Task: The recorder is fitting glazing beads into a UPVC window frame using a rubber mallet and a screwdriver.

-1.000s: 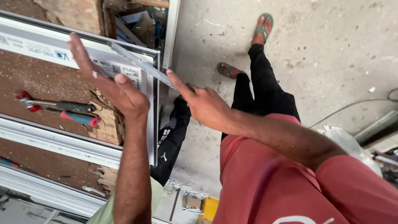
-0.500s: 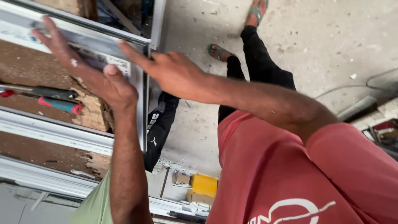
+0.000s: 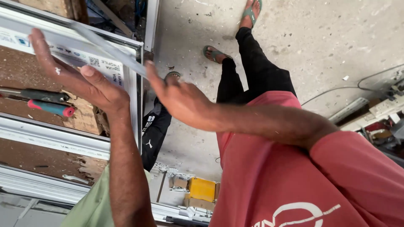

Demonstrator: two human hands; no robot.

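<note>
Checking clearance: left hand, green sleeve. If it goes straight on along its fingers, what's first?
Probably the white frame rail with the label. The left hand is open, fingers aimed up-left, tips over that rail; whether they touch is unclear. The grey strip lies right of that line.

White frame (image 3: 54, 136), red-handled screwdriver (image 3: 50, 108), red shirt (image 3: 294, 185), yellow box (image 3: 202, 189), green sandals (image 3: 216, 54).
</note>
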